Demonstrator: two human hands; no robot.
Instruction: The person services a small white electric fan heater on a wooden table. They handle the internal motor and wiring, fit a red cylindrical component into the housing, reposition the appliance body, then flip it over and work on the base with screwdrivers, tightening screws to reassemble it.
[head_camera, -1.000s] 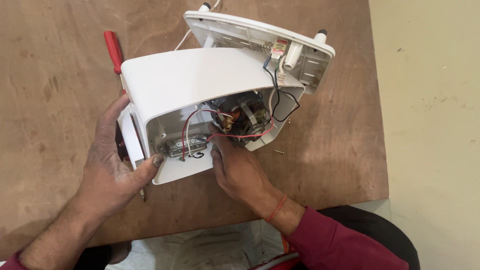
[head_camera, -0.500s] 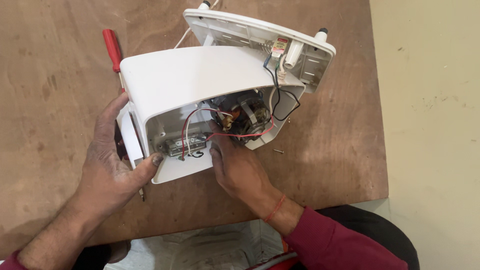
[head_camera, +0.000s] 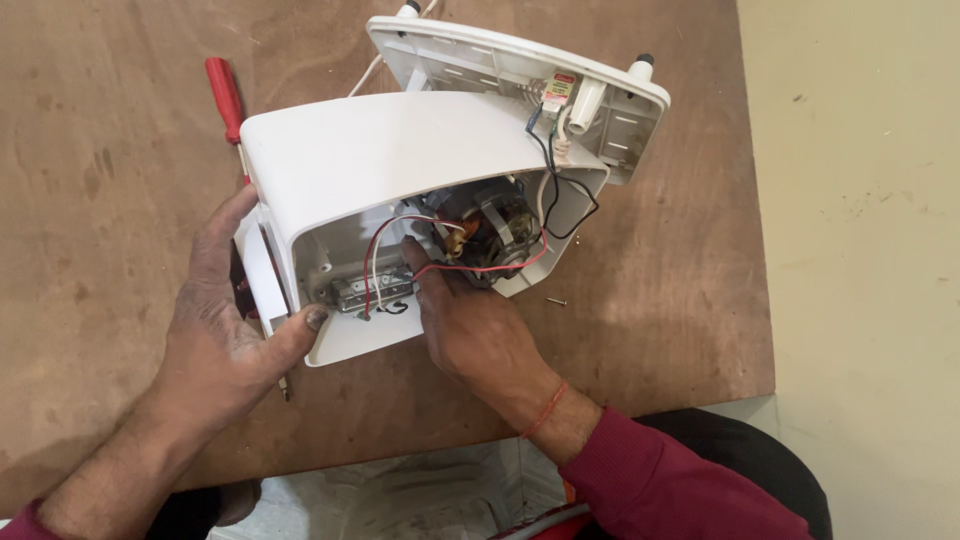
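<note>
White plastic forms the casing (head_camera: 400, 160) of an opened appliance, which is laid on its side on a brown wooden table (head_camera: 110, 120). Its long axis is seen running from the lower left to the upper right, and its open underside is turned toward the person. Inside, a motor (head_camera: 490, 230) with copper windings is exposed, along with red, white and black wires (head_camera: 470, 268) and a small metal switch block (head_camera: 372, 294) near the lower edge.

The casing is steadied at its left end by the left hand (head_camera: 225, 340): the fingers are spread wide over the outer wall, and the thumb is pressed on the lower rim. The right hand (head_camera: 475, 330) is reached into the opening, its fingers loosely curled among the wires beside the motor; whether anything is pinched cannot be told.

A detached white base plate (head_camera: 500, 65) is leaned against the far end of the casing, joined to it by black wires. A red-handled screwdriver (head_camera: 226, 95) is laid to the left, its shaft pointing toward the person and passing behind the casing. A small dark screw (head_camera: 557, 301) is seen on the table just right of the casing.
</note>
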